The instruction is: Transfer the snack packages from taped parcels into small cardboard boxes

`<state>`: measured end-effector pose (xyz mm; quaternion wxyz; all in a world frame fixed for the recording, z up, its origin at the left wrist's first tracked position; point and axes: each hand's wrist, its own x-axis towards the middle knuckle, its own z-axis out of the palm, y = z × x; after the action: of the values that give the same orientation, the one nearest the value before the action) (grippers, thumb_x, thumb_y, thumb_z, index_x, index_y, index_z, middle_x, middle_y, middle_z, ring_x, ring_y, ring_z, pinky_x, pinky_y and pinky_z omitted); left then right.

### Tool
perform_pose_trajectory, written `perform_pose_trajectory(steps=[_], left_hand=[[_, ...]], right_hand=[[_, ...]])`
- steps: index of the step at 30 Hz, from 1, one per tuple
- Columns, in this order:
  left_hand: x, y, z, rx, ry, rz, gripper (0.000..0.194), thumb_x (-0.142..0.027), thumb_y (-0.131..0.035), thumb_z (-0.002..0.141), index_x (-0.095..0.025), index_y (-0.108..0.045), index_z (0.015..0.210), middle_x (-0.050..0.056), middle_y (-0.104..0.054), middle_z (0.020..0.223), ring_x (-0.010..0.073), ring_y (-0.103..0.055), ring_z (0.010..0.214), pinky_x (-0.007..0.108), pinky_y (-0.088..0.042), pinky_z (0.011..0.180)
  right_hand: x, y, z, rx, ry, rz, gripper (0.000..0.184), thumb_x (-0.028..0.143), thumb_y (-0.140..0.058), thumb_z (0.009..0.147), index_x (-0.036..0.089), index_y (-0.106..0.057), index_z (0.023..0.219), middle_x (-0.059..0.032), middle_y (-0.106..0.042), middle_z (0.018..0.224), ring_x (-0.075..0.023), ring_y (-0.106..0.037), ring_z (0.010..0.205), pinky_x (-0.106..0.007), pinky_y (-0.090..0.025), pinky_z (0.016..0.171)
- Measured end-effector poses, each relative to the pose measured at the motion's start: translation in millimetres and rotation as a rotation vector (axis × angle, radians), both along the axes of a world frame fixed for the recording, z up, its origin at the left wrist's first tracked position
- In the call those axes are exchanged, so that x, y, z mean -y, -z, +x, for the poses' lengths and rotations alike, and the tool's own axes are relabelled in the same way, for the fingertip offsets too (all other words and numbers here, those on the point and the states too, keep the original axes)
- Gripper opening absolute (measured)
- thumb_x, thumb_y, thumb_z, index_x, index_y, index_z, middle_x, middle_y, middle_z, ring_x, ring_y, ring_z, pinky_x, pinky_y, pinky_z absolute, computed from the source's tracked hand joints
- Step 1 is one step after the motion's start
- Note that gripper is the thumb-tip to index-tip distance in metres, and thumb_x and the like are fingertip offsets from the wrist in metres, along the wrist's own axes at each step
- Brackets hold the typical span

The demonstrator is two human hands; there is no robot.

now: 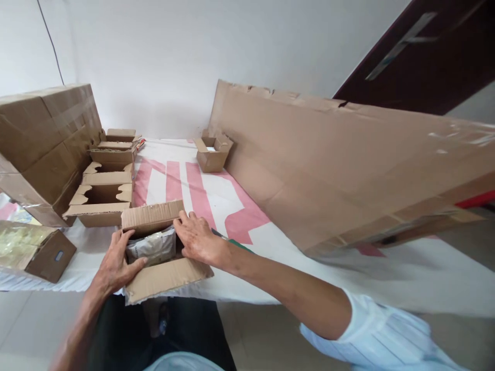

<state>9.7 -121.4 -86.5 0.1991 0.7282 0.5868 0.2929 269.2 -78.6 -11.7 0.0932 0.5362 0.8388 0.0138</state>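
Head view: left grip and right grip clasp a flapped, corrugated cardboard box around a crinkled silvery packet.

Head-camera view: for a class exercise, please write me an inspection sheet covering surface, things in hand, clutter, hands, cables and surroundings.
Surface: white-and-pink cloth, wrinkled in places.
Things in hand: open carton containing a grey wrapped packet.
Clutter: row of open boxes at left; taped box near the front edge; small open box farther back; green item, partly hidden.
Hands: left hand on the carton's left end, thumb and fingers apart; right hand at its right end.
Cables: thin dark cord against the pale wall.
Surroundings: tall cardboard stack left; large cardboard panel and dark door right.
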Motion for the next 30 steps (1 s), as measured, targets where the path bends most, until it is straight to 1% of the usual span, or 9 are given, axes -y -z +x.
perform_pose_trajectory(steps=[2, 7, 11, 13, 18, 20, 23, 26, 30], left_hand=[[12.3, 0.5, 9.6, 0.003, -0.035, 0.013, 0.075, -0.050, -0.077, 0.087, -0.018, -0.057, 0.152, 0.019, -0.057, 0.151, 0.0398, -0.062, 0.143, 0.060, -0.053, 0.121], [35.8, 2.5, 35.5, -0.053, -0.169, 0.063, 0.072, -0.048, -0.079, 0.087, -0.022, -0.055, 0.150, 0.019, -0.057, 0.151, 0.0420, -0.065, 0.137, 0.062, -0.058, 0.112], [45.5, 6.3, 50.5, -0.068, -0.227, 0.086, 0.075, -0.046, -0.081, 0.087, -0.023, -0.053, 0.153, 0.020, -0.055, 0.155, 0.0449, -0.063, 0.141, 0.063, -0.058, 0.111], [47.5, 7.2, 52.3, -0.062, -0.229, 0.070, 0.076, -0.046, -0.081, 0.087, -0.022, -0.053, 0.153, 0.021, -0.054, 0.156, 0.0460, -0.062, 0.142, 0.065, -0.058, 0.111], [46.2, 10.0, 39.8, 0.047, -0.150, 0.062, 0.079, -0.049, -0.081, 0.087, -0.020, -0.052, 0.154, 0.022, -0.053, 0.157, 0.0450, -0.060, 0.146, 0.065, -0.054, 0.118], [44.5, 11.9, 31.8, 0.109, -0.098, 0.059, 0.085, -0.052, -0.082, 0.087, -0.020, -0.049, 0.159, 0.021, -0.052, 0.160, 0.0435, -0.057, 0.151, 0.063, -0.051, 0.124], [41.9, 13.8, 21.7, 0.176, -0.021, 0.012, 0.104, -0.051, -0.088, 0.082, -0.022, -0.040, 0.169, 0.020, -0.046, 0.169, 0.0435, -0.048, 0.160, 0.061, -0.045, 0.130], [39.5, 13.2, 16.1, 0.202, 0.022, -0.063, 0.127, -0.046, -0.098, 0.070, -0.024, -0.032, 0.176, 0.020, -0.039, 0.176, 0.0465, -0.038, 0.166, 0.062, -0.041, 0.133], [36.9, 8.1, 13.1, 0.201, 0.051, -0.147, 0.142, -0.043, -0.101, 0.063, -0.022, -0.024, 0.181, 0.021, -0.035, 0.179, 0.0489, -0.034, 0.168, 0.063, -0.037, 0.135]], right_hand=[[3.9, -0.1, 2.7, 0.023, -0.009, 0.005, 0.054, 0.019, -0.088, 0.082, 0.016, -0.066, 0.131, -0.0210, -0.064, 0.142, -0.0363, -0.064, 0.124, -0.042, -0.060, 0.092], [14.0, 5.2, 0.5, 0.040, 0.021, 0.041, 0.067, 0.032, -0.096, 0.080, 0.017, -0.063, 0.137, -0.0217, -0.063, 0.141, -0.0381, -0.063, 0.123, -0.043, -0.060, 0.090], [18.4, 9.0, -3.7, 0.067, 0.043, 0.054, 0.058, 0.011, -0.081, 0.084, 0.016, -0.061, 0.139, -0.0229, -0.063, 0.142, -0.0367, -0.063, 0.121, -0.040, -0.059, 0.083], [20.4, 6.3, -1.9, 0.060, 0.035, 0.048, 0.056, 0.004, -0.074, 0.084, 0.015, -0.061, 0.138, -0.0226, -0.064, 0.141, -0.0355, -0.065, 0.120, -0.039, -0.059, 0.083], [21.2, -6.8, 18.8, -0.094, -0.030, 0.007, 0.041, 0.013, -0.063, 0.095, 0.016, -0.060, 0.136, -0.0206, -0.065, 0.138, -0.0327, -0.068, 0.118, -0.040, -0.056, 0.089], [17.1, -5.7, 31.9, -0.150, 0.010, -0.002, 0.037, 0.012, -0.055, 0.099, 0.017, -0.060, 0.135, -0.0179, -0.067, 0.135, -0.0301, -0.070, 0.112, -0.038, -0.053, 0.086], [5.9, 8.2, 53.6, -0.283, 0.109, 0.018, 0.034, 0.013, -0.049, 0.100, 0.020, -0.062, 0.130, -0.0130, -0.072, 0.125, -0.0266, -0.070, 0.100, -0.035, -0.047, 0.080], [-7.0, 32.1, 73.6, -0.574, 0.247, -0.008, 0.030, 0.020, -0.053, 0.099, 0.022, -0.063, 0.127, -0.0079, -0.075, 0.110, -0.0244, -0.069, 0.094, -0.034, -0.047, 0.080], [-14.6, 66.1, 87.6, -1.092, 0.523, -0.216, 0.054, 0.035, -0.064, 0.093, 0.019, -0.059, 0.145, -0.0095, -0.075, 0.118, -0.0237, -0.072, 0.098, -0.032, -0.055, 0.077]])
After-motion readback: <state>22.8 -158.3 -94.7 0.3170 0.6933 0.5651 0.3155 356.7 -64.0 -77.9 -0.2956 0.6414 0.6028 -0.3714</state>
